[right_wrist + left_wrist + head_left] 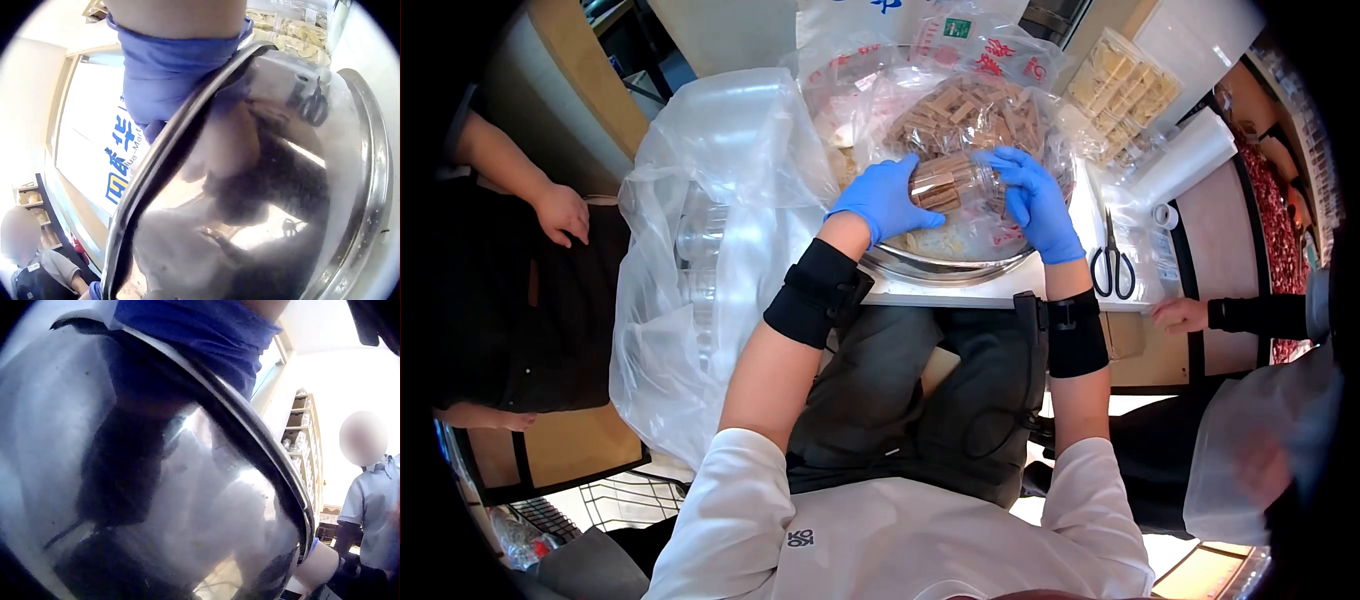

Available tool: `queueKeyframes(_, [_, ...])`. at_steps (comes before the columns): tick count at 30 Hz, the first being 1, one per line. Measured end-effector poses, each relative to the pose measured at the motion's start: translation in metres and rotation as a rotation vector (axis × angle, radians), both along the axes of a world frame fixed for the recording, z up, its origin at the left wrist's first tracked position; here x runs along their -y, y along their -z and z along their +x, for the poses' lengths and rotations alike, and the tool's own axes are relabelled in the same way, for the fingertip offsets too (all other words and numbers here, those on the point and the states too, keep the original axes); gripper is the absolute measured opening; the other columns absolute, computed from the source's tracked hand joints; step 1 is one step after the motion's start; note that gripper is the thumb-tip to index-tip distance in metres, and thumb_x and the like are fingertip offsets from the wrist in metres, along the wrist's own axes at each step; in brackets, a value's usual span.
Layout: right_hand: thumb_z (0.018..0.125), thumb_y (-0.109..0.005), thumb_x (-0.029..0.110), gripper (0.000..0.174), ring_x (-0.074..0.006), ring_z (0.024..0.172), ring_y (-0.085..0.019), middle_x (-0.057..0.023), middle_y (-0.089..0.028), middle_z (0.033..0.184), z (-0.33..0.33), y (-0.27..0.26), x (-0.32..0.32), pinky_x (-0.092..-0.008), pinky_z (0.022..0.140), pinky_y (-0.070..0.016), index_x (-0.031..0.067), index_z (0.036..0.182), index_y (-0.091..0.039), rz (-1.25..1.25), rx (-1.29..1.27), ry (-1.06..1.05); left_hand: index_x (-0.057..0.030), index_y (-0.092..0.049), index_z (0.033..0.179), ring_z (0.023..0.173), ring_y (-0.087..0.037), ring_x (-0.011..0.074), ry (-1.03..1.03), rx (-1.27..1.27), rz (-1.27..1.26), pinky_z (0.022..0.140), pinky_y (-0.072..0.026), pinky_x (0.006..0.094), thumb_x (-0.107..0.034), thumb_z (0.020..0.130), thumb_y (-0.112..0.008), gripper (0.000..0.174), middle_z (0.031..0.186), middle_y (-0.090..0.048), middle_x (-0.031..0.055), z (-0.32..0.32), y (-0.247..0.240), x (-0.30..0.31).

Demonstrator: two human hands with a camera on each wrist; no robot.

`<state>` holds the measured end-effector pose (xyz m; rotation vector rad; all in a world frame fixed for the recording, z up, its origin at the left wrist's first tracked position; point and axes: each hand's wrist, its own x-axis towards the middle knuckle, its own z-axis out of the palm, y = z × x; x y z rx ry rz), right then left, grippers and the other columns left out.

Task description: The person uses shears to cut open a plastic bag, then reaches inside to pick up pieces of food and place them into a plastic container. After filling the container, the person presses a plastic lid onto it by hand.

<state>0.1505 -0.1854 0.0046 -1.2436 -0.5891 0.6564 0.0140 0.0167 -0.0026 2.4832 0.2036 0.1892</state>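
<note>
My left hand (887, 203), in a blue glove, holds the left part of a clear plastic container (972, 178) between thumb and fingers. Brown strip-like pieces (940, 190) lie inside it. At the container's right end, my gloved right hand (1042, 208) grips it with bent fingers. Both hands are above a round metal basin (950, 270) lined with clear bags, where a heap of similar brown pieces (970, 115) sits behind the container. In the left wrist view, a blue glove (194, 344) shows past the shiny basin wall; the right wrist view shows the other glove (169, 75) behind the rim, fingers hidden.
Black-handled scissors (1112, 243) and a tape roll (1165, 217) lie right of the basin. Beyond them are a plastic film roll (1185, 160) and packs of yellowish pieces (1122, 90). A large clear bag (730, 250) of containers stands left. People stand on both sides.
</note>
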Motion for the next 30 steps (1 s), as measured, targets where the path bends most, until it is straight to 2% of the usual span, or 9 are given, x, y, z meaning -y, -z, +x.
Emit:
queueKeyframes(4, [0.088, -0.047, 0.011, 0.040, -0.0043, 0.039, -0.033, -0.0135, -0.065, 0.121, -0.005, -0.002, 0.001, -0.0171, 0.038, -0.0271, -0.0005, 0.126, -0.049, -0.012, -0.050, -0.042, 0.0014, -0.049, 0.130, 0.107, -0.060, 0.0389, 0.000, -0.001, 0.013, 0.092, -0.0473, 0.0412, -0.047, 0.064, -0.081, 0.087, 0.113, -0.062, 0.0254, -0.001, -0.003, 0.001])
queueKeyframes(10, [0.089, -0.045, 0.011, 0.049, -0.0035, 0.040, -0.034, -0.0133, -0.067, 0.117, -0.010, -0.006, 0.000, -0.0178, 0.037, -0.0275, -0.0013, 0.137, -0.042, -0.074, 0.103, 0.025, 0.0026, -0.053, 0.125, 0.103, -0.062, 0.0380, -0.005, -0.007, 0.031, 0.091, -0.0482, 0.0405, -0.048, 0.062, -0.082, 0.087, 0.109, -0.064, 0.0245, -0.003, -0.004, 0.001])
queueKeyframes(19, [0.088, -0.048, 0.012, 0.058, -0.0031, 0.040, -0.034, -0.0127, -0.066, 0.118, -0.010, -0.010, 0.002, -0.0176, 0.037, -0.0291, 0.0004, 0.144, -0.036, -0.175, 0.116, -0.121, 0.0030, -0.058, 0.116, 0.095, -0.063, 0.0387, -0.009, 0.007, 0.062, 0.086, -0.0497, 0.0410, -0.050, 0.060, -0.082, 0.080, 0.100, -0.066, 0.0244, -0.001, 0.000, 0.000])
queueKeyframes(22, [0.088, -0.051, 0.013, 0.060, -0.0029, 0.039, -0.034, -0.0120, -0.066, 0.118, -0.010, -0.010, 0.000, -0.0178, 0.037, -0.0286, 0.0022, 0.145, -0.036, -0.219, 0.153, -0.163, 0.0018, -0.060, 0.101, 0.092, -0.064, 0.0384, -0.006, 0.044, 0.090, 0.084, -0.0510, 0.0426, -0.049, 0.056, -0.083, 0.071, 0.094, -0.066, 0.0237, -0.001, 0.000, 0.000])
queueKeyframes(24, [0.087, -0.052, 0.013, 0.061, -0.0028, 0.038, -0.032, -0.0068, -0.069, 0.104, -0.014, -0.015, 0.000, -0.0180, 0.036, -0.0283, 0.0054, 0.146, -0.036, -0.236, 0.166, -0.190, 0.0034, -0.058, 0.116, 0.095, -0.063, 0.0386, 0.001, -0.023, 0.097, 0.086, -0.0499, 0.0409, -0.047, 0.060, -0.083, 0.079, 0.100, -0.066, 0.0243, -0.002, -0.003, 0.000])
queueKeyframes(25, [0.087, -0.052, 0.013, 0.061, -0.0028, 0.038, -0.032, -0.0068, -0.069, 0.104, -0.016, -0.017, 0.000, -0.0180, 0.036, -0.0283, 0.0054, 0.146, -0.036, -0.237, 0.167, -0.189, 0.0034, -0.058, 0.116, 0.095, -0.063, 0.0386, 0.002, -0.022, 0.097, 0.086, -0.0499, 0.0409, -0.047, 0.060, -0.083, 0.079, 0.100, -0.066, 0.0243, -0.002, -0.002, 0.000])
queueKeyframes(27, [0.088, -0.055, 0.014, 0.057, -0.0042, 0.037, -0.033, 0.0060, -0.041, 0.055, -0.020, -0.019, 0.000, -0.0192, 0.037, -0.0282, 0.0087, 0.144, -0.042, -0.281, 0.182, -0.204, 0.0033, -0.058, 0.115, 0.095, -0.063, 0.0389, 0.017, 0.032, 0.087, 0.086, -0.0501, 0.0411, -0.043, 0.060, -0.084, 0.077, 0.099, -0.066, 0.0238, -0.005, -0.002, 0.001])
queueKeyframes(28, [0.088, -0.055, 0.014, 0.057, -0.0042, 0.037, -0.033, 0.0060, -0.041, 0.055, -0.019, -0.019, 0.000, -0.0192, 0.037, -0.0282, 0.0087, 0.144, -0.042, -0.281, 0.183, -0.203, 0.0033, -0.058, 0.115, 0.095, -0.063, 0.0389, 0.018, 0.033, 0.087, 0.086, -0.0501, 0.0411, -0.043, 0.060, -0.084, 0.077, 0.099, -0.066, 0.0238, -0.005, -0.003, 0.001])
queueKeyframes(30, [0.087, -0.055, 0.013, 0.062, -0.0036, 0.038, -0.035, 0.0010, -0.060, 0.069, -0.018, -0.018, 0.001, -0.0186, 0.037, -0.0293, 0.0093, 0.146, -0.037, -0.274, 0.179, -0.234, 0.0031, -0.058, 0.115, 0.095, -0.063, 0.0388, 0.023, 0.024, 0.079, 0.086, -0.0502, 0.0410, -0.041, 0.059, -0.085, 0.076, 0.100, -0.066, 0.0234, -0.006, -0.005, 0.002])
